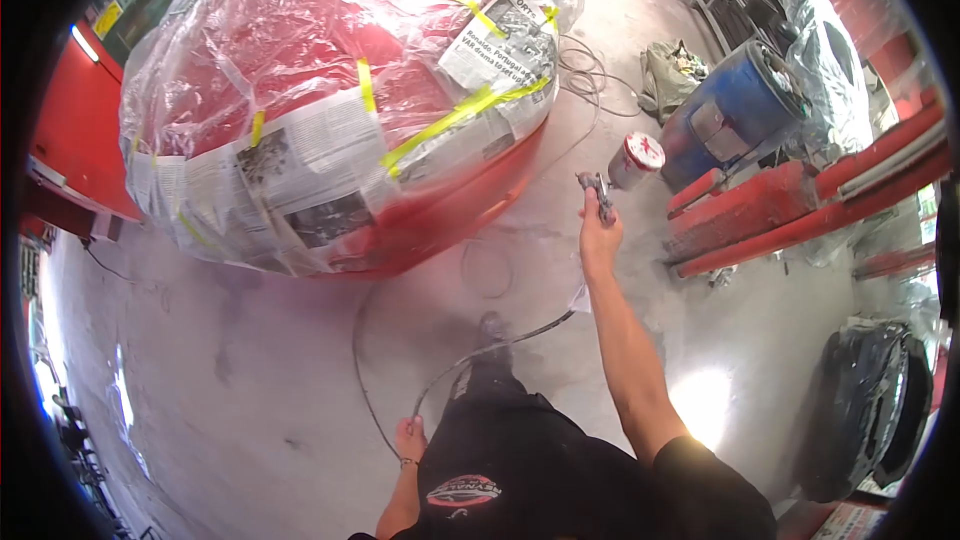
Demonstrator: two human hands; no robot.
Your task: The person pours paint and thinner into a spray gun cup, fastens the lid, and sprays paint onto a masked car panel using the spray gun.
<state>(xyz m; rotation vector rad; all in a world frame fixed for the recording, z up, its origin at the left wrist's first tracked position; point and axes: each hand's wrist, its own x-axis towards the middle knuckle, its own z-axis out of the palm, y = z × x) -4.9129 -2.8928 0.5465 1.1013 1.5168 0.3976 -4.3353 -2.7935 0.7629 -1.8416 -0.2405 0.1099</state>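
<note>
My right hand (600,238) is closed round a paint spray gun (597,196), held out ahead of me at arm's length. The gun's paint cup (636,160) is smeared with red and tilts beyond the fingers. Low near my waist, my left hand (409,439) is wrapped round a dark air hose (468,356). That hose loops over the floor and rises toward my right forearm. To the left of the gun, and apart from it, stands a red car bumper (440,220). Newspaper (330,160), yellow tape (460,127) and clear plastic sheeting (300,20) cover the car above it.
A blue drum (735,115) stands at the right, beside a stuffed bag (672,78). Red metal beams (800,215) run along the right side. Thin hose coils (595,70) lie on the floor behind the car. Black car parts (865,405) rest at the lower right.
</note>
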